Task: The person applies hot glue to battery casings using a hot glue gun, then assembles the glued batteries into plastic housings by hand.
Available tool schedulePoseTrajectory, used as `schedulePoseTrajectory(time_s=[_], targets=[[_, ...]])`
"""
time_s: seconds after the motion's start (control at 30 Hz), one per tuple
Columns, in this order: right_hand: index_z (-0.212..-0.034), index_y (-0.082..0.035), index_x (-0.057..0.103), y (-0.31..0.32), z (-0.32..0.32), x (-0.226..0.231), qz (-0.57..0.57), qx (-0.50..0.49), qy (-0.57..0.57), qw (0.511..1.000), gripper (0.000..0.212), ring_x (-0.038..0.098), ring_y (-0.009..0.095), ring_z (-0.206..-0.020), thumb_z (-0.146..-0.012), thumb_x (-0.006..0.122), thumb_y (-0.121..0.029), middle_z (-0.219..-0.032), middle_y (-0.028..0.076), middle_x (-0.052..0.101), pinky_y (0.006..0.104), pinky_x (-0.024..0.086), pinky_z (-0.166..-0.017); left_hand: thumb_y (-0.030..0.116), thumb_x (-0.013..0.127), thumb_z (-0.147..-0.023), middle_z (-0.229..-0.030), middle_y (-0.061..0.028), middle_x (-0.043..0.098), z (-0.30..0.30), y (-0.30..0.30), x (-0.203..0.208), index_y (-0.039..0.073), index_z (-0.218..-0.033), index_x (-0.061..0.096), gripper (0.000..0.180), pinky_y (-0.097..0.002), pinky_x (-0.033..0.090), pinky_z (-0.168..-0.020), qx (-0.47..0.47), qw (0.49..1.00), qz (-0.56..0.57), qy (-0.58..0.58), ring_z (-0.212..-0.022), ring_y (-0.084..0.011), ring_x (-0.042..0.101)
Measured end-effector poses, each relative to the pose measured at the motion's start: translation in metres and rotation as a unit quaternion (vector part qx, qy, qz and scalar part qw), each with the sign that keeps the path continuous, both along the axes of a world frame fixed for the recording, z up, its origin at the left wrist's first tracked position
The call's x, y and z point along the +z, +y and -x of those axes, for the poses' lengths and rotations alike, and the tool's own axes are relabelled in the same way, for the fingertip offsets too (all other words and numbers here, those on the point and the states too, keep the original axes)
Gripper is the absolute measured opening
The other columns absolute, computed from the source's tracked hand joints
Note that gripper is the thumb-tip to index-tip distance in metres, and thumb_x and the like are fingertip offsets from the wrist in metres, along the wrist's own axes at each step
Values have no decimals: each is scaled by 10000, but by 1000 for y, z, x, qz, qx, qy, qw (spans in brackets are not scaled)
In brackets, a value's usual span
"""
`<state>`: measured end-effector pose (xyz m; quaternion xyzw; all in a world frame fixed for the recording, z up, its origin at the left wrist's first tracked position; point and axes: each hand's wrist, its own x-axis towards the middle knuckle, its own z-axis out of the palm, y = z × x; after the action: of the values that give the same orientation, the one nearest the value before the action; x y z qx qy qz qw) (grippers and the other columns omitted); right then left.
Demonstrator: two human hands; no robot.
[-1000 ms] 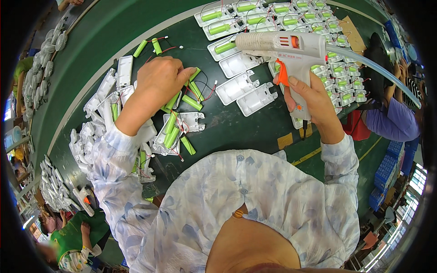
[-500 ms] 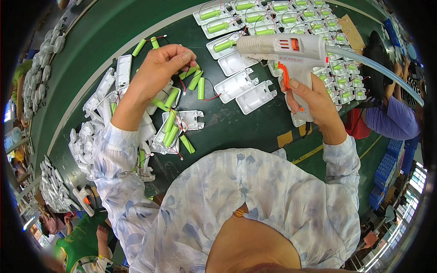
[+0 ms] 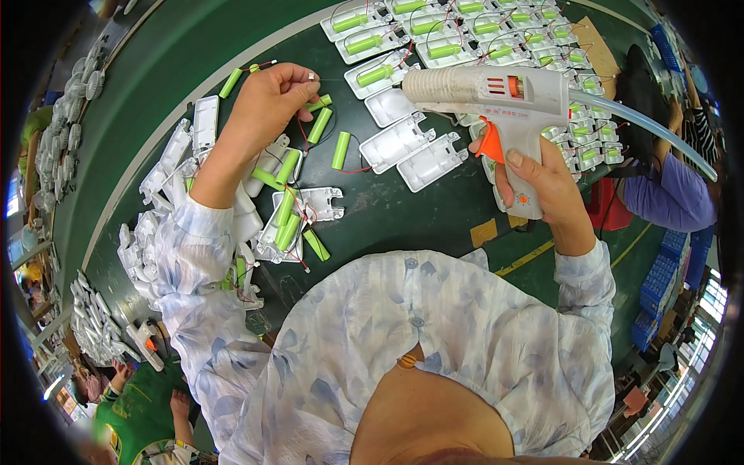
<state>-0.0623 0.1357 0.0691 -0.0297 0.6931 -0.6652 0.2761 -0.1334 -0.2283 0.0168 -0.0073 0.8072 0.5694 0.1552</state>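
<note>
Upper left of frame: left hand (image 3: 270, 105), its grip pinched on a small white connector (image 3: 312, 77), near loose green cells (image 3: 340, 150). Upper right: right hand (image 3: 549, 184) gripped a white glue gun (image 3: 515, 108), nozzle leftward. Bare desk (image 3: 387, 213) lay open mid-frame, white housings (image 3: 434, 164) above, patterned blouse (image 3: 465, 310) below.

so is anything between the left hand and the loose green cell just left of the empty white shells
Yes: seen from above, another loose green cell lies on the table between the left hand and that cell. The hand's height is unclear.
</note>
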Motion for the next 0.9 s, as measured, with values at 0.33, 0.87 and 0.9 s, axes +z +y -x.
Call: schedulePoseTrajectory(time_s=[0.33,0.87,0.9], targets=[[-1219,35,554,-2,-4,0,20,-22,0,1000,407,551,108,-545,-965,567,-283,-696,58,606,243,424,-514,107,715,-850,-757,-50,656,-13,-9,-8,-11,-1051,680,236,-242,484,-617,-54,994,79,56,-660,-74,583],[-1093,9,554,-1,-7,7,-81,68,-24,994,333,511,81,-540,-967,577,-299,-692,17,552,237,386,-498,73,661,-880,-807,-105,696,-2,34,22,2,-946,694,102,-272,518,-605,-54,955,78,280,-647,-170,669],[-1083,7,557,0,-7,5,-83,59,-20,995,331,513,82,-541,-964,578,-300,-692,17,552,237,384,-496,109,663,-875,-762,-114,691,1,42,23,-4,-940,697,134,-277,514,-595,-60,965,57,248,-626,-162,667]])
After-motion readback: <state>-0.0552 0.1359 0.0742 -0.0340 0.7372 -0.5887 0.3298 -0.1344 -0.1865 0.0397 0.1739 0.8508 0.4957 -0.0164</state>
